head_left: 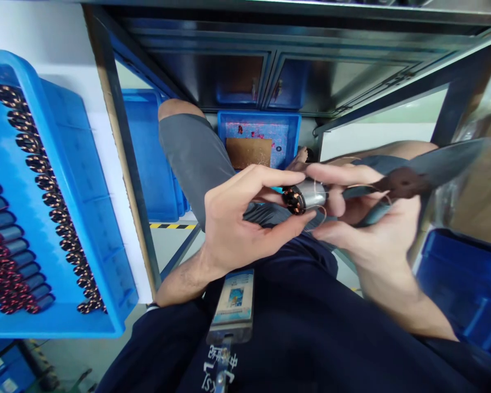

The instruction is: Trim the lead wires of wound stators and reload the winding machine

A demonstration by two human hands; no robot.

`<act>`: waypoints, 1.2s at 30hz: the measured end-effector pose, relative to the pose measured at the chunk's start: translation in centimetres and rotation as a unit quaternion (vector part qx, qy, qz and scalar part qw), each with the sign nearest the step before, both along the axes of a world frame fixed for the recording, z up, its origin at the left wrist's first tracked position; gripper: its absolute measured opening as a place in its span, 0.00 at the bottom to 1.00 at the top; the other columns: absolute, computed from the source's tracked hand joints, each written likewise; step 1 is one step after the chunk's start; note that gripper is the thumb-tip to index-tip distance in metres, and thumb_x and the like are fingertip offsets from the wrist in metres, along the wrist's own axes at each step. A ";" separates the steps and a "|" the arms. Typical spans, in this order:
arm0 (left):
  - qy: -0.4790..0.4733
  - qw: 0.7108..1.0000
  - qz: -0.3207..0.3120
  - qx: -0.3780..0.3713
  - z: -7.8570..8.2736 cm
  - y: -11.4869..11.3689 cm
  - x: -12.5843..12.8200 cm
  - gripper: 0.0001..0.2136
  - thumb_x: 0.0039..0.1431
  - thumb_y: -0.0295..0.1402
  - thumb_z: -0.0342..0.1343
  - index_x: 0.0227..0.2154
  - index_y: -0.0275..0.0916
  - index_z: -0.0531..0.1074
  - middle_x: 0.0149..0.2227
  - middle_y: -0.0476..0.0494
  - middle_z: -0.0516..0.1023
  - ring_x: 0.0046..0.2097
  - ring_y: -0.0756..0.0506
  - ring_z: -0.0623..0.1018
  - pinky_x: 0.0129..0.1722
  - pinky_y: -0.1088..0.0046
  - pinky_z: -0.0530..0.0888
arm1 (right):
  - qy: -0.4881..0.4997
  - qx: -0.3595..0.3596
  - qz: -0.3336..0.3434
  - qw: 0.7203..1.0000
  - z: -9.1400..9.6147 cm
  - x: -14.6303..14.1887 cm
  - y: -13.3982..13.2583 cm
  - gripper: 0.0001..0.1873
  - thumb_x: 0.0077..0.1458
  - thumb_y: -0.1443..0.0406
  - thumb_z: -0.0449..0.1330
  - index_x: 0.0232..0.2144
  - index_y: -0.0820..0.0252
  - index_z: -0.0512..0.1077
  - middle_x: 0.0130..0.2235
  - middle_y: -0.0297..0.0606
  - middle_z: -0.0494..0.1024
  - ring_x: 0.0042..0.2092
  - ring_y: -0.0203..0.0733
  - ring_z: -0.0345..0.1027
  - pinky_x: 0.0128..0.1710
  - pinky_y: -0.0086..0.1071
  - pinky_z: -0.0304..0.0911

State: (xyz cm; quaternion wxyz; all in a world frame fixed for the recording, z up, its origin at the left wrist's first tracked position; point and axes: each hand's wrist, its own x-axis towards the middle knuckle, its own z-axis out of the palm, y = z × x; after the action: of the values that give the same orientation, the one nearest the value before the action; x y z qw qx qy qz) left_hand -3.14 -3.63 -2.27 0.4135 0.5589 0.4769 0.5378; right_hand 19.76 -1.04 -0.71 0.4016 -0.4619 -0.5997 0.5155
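Note:
My left hand [237,218] pinches a small silver motor core [306,196] with copper windings at its left end, thumb below and fingers above. My right hand [364,218] grips the same core from the right and also holds dark scissors [409,177], whose blades point up and to the right. Thin copper wire loops show around the core's right end. Both hands are over my lap, above dark navy clothing.
A blue tray [85,218] at the left holds rows of several similar wound cores. A small blue bin [259,139] with cardboard sits below the metal bench frame [118,136]. Another blue crate [462,284] is at the right. A badge [234,300] hangs on my chest.

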 end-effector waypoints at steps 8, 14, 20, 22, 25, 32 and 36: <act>0.035 0.999 0.000 0.019 -0.3 0.0 0.2 0.22 0.67 0.34 0.85 0.61 0.48 0.90 0.51 0.48 0.95 0.41 0.44 0.91 0.43 0.64 0.91 | 0.005 0.036 -0.030 0.999 -1.5 -1.7 0.0 0.15 0.66 0.52 0.87 0.53 0.39 0.95 0.30 0.29 0.71 0.33 0.43 0.67 0.33 0.41 0.70; 0.055 0.996 0.002 0.067 -0.5 0.3 0.6 0.25 0.63 0.34 0.88 0.62 0.47 0.91 0.52 0.46 0.96 0.42 0.43 0.93 0.43 0.63 0.93 | 0.030 0.067 -0.103 0.992 0.1 -2.8 0.8 0.07 0.70 0.57 0.83 0.39 0.44 0.90 0.31 0.33 0.77 0.31 0.43 0.70 0.33 0.45 0.70; -0.122 0.989 -0.074 -0.030 0.2 0.4 0.3 0.25 0.66 0.37 0.89 0.63 0.46 0.90 0.47 0.47 0.96 0.39 0.43 0.95 0.41 0.70 0.95 | 0.142 0.037 -0.080 0.986 0.1 -1.2 1.5 0.19 0.67 0.47 0.85 0.56 0.42 0.96 0.23 0.26 0.60 0.21 0.40 0.51 0.19 0.42 0.54; -0.131 0.985 -0.103 -0.052 0.4 0.4 0.2 0.25 0.66 0.38 0.89 0.63 0.47 0.90 0.48 0.47 0.96 0.39 0.43 0.95 0.41 0.71 0.95 | 0.092 -0.005 0.001 0.996 -0.4 -0.3 1.0 0.28 0.68 0.49 0.85 0.66 0.43 0.93 0.26 0.27 0.65 0.25 0.41 0.60 0.25 0.42 0.60; -0.124 0.983 -0.122 -0.049 0.4 0.4 0.2 0.25 0.65 0.32 0.89 0.62 0.45 0.91 0.51 0.47 0.96 0.41 0.44 0.95 0.44 0.73 0.95 | 0.053 -0.022 0.020 0.998 -0.6 0.1 0.3 0.25 0.69 0.49 0.85 0.65 0.39 0.94 0.29 0.28 0.69 0.29 0.42 0.66 0.30 0.41 0.64; -0.125 0.980 -0.145 -0.045 -1.6 0.5 -0.2 0.34 0.59 0.41 0.93 0.66 0.52 0.90 0.56 0.47 0.96 0.45 0.39 0.96 0.42 0.70 0.96 | 0.071 0.002 -0.013 0.997 0.3 -1.5 0.5 0.04 0.74 0.55 0.81 0.44 0.43 0.92 0.31 0.32 0.77 0.31 0.42 0.67 0.31 0.41 0.68; -0.156 0.970 -0.177 -0.058 -2.6 0.8 0.5 0.29 0.67 0.45 0.87 0.68 0.54 0.87 0.61 0.48 0.95 0.48 0.38 0.98 0.44 0.71 0.96 | 0.073 0.046 -0.053 0.995 0.6 -2.2 0.4 0.08 0.74 0.52 0.80 0.42 0.41 0.88 0.30 0.30 0.75 0.30 0.44 0.68 0.34 0.45 0.73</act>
State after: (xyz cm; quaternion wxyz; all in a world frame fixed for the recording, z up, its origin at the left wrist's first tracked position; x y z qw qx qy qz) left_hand -2.68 -2.87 -4.85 0.6029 0.5186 0.3308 0.5081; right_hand 17.53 -0.61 -0.13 0.4918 -0.4354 -0.5666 0.4974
